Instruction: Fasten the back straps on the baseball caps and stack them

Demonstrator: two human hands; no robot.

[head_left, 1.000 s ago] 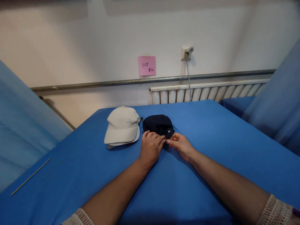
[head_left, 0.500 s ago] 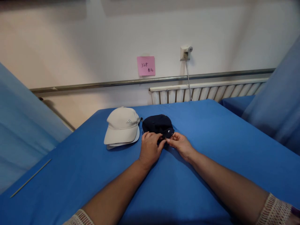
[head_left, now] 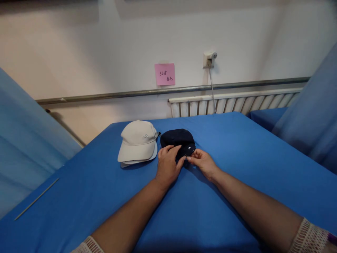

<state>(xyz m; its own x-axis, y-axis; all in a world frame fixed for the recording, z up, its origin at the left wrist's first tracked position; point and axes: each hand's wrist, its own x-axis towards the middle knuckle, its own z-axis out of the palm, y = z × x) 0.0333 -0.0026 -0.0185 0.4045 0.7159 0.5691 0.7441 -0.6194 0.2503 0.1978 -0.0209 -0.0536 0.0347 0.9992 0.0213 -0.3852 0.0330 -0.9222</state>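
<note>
A dark navy cap (head_left: 177,136) lies on the blue-covered table with its back strap side towards me. My left hand (head_left: 168,163) rests on the near left part of the cap, its fingers curled over the fabric and the thumb by the strap. With thumb and fingers pinched, my right hand (head_left: 204,162) holds the near right edge of the same cap, at the strap. The fingertips partly hide the strap and its fastening. Just left of the navy cap sits a pale beige cap (head_left: 138,140), stacked on a light grey cap (head_left: 155,151) whose brim shows below.
The blue sheet (head_left: 226,211) covers the table. A thin stick (head_left: 37,199) lies near its left edge. Blue curtains (head_left: 26,140) hang at both sides. Behind stand a metal rail (head_left: 126,94), a radiator (head_left: 237,103) and a wall socket (head_left: 209,60) with a cord.
My left fingers have shifted slightly on the navy cap, with the index finger lifted and straighter. The right hand keeps its pinch in nearly the same place.
</note>
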